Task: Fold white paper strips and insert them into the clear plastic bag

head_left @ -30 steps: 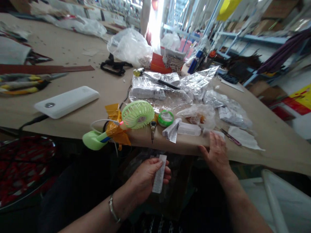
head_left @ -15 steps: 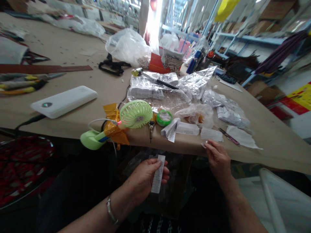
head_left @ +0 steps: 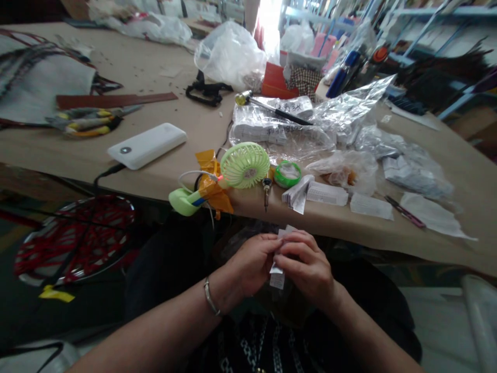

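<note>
Well, at far left, pliers [head_left: 87, 124] lie on the paper-covered table [head_left: 155, 88], and a white power bank [head_left: 146, 146] sits nearer its edge. Below the edge, the left hand [head_left: 252, 264], a metal bracelet [head_left: 209, 299] on its wrist, pinches a folded paper slip [head_left: 277, 277] from one side. The right hand [head_left: 305, 267] curls close against it from the other, so the two nearly touch, with the slip held between them below the table edge. Above the hands stand a green fan [head_left: 244, 165] and a green tape roll [head_left: 287, 174]. Further right, loose white slips [head_left: 371, 206] lie near pink-handled tweezers [head_left: 404, 211], below plastic bags [head_left: 279, 129] of paper.
</note>
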`<state>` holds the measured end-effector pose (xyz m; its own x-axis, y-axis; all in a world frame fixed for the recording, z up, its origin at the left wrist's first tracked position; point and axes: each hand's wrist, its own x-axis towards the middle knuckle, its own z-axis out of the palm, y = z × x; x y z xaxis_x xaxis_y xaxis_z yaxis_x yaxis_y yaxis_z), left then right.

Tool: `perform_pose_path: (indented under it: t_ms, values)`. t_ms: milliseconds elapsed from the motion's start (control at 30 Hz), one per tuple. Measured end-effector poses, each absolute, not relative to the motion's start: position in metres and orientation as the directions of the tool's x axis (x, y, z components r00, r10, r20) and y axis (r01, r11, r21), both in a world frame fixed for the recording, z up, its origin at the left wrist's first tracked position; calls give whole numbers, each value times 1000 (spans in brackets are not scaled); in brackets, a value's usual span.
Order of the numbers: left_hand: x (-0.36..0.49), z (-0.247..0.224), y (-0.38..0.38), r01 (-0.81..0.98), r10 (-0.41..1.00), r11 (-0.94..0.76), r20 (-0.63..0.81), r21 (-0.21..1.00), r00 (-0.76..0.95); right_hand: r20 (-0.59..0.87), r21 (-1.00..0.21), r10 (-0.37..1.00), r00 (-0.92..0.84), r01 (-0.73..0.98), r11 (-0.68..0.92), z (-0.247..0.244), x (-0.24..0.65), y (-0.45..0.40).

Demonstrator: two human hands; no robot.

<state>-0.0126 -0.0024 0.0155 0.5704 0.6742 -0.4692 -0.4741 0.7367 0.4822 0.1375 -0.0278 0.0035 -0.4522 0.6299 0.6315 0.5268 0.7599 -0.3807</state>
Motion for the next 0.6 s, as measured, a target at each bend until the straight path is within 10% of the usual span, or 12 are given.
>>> perform_pose_path:
  t_ms: [300,600]
  values:
    - [-18,14,1,-499,662,750,-514,435,546,616,-278,624,-481,608,743,-10,134,-31]
    - [-18,10,0,-510,671,741,-522,437,527,555,-511,695,-457,472,719,-12,134,-29]
